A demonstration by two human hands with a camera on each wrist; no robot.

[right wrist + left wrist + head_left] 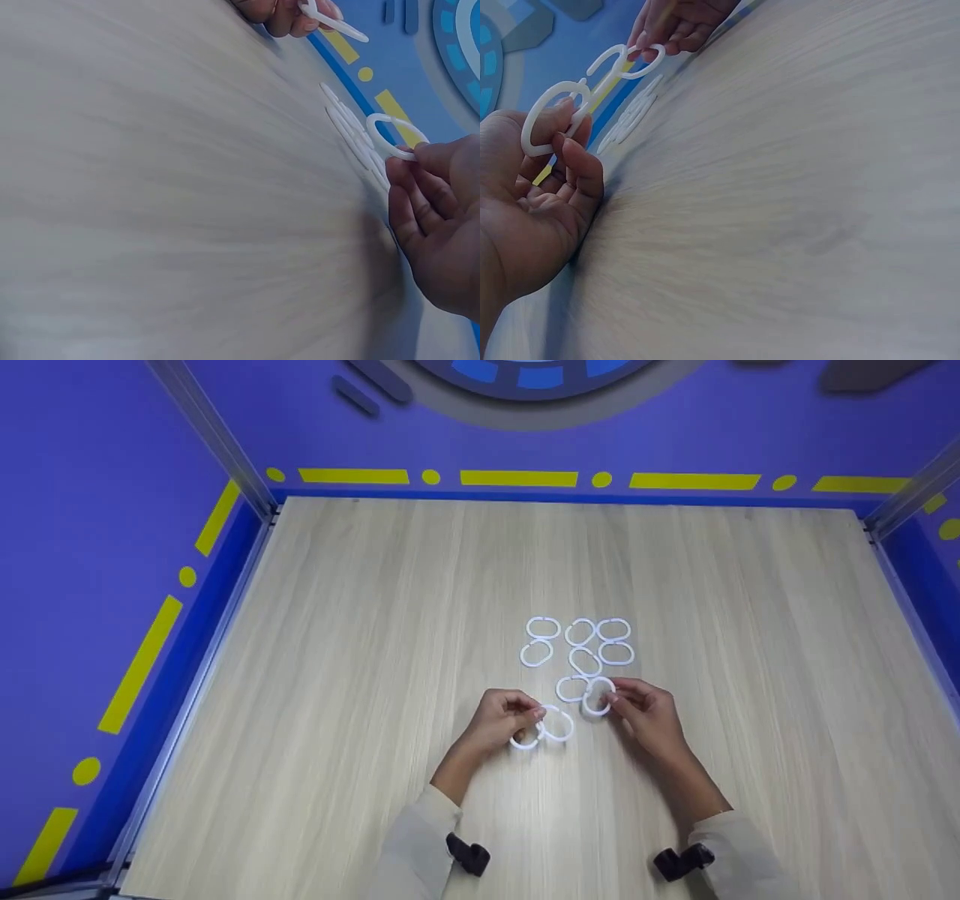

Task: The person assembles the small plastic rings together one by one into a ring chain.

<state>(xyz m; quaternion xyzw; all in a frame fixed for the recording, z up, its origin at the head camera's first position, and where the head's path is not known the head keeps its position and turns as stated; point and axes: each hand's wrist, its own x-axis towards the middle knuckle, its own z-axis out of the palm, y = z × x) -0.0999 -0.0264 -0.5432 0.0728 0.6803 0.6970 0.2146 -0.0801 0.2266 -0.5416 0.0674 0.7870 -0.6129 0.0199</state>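
My left hand (498, 721) pinches a white plastic curtain ring, with a second white ring (570, 731) hooked to it and sticking out to the right. In the left wrist view the thumb and fingers grip the near ring (529, 124) by its side. Between thumb and fingers my right hand (652, 718) holds another white ring (600, 679), tilted up from the table. The right wrist view shows this ring (372, 127) at the fingertips. Just behind it lies a loose white ring (559, 688), partly overlapped in the head view.
Several more oval rings (559, 628) lie flat in short rows beyond the hands on the wood-grain table (375, 622). Blue panels (525, 450) with yellow marks stand along the back and sides. A black wrist mount (469, 855) is on each sleeve.
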